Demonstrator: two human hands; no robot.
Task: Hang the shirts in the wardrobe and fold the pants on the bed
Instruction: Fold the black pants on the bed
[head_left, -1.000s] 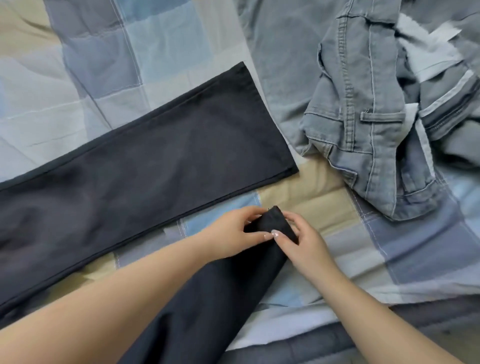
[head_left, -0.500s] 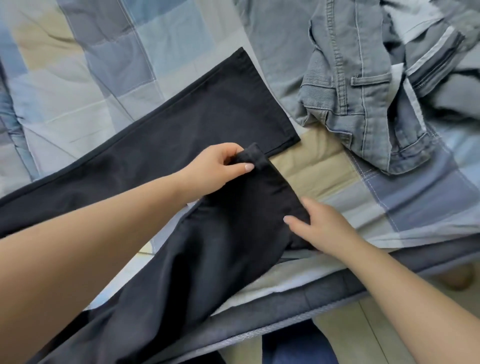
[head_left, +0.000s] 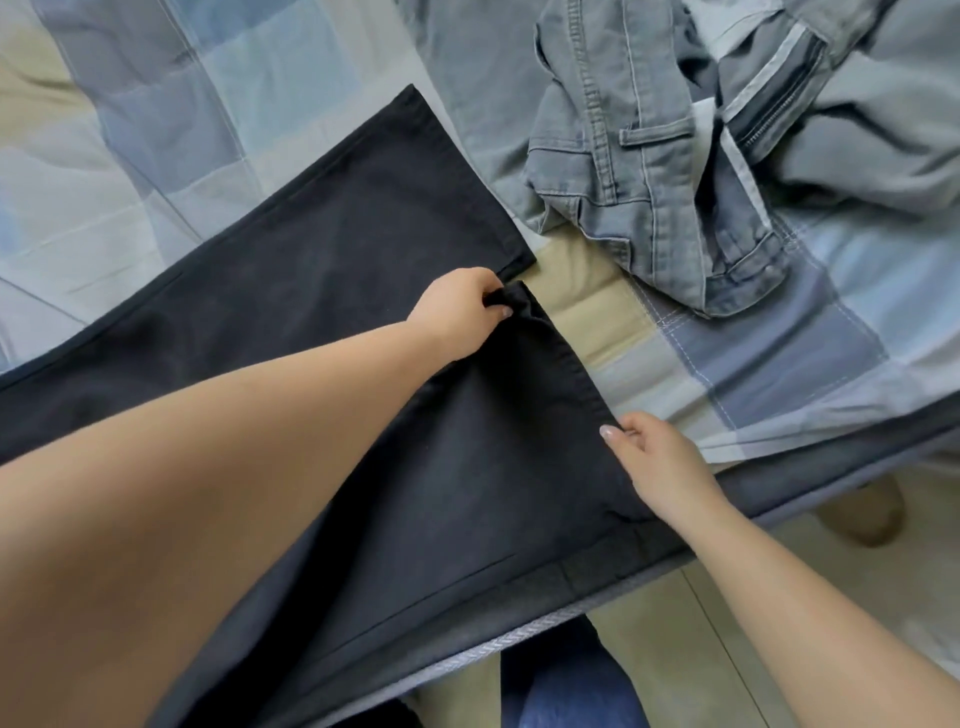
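Observation:
Black pants (head_left: 332, 249) lie spread on the checked bed cover (head_left: 156, 104), one leg flat and running from left to centre. The other leg (head_left: 467, 457) stretches from the bed's front edge up toward the first leg's hem. My left hand (head_left: 457, 312) pinches the far corner of that leg's hem, next to the flat leg's hem. The near corner of the same hem is pinched by my right hand (head_left: 654, 467). The hem is pulled taut between both hands.
A crumpled pair of grey jeans (head_left: 649, 156) lies at the upper right of the bed. The dark bed edge (head_left: 805, 478) runs diagonally at lower right, with pale floor (head_left: 831, 597) below it. My blue-clad leg (head_left: 566, 686) shows at the bottom.
Both hands first held the bunched hem end together; they have since spread apart, stretching the hem flat. The left hand carried its corner up to the other leg's hem.

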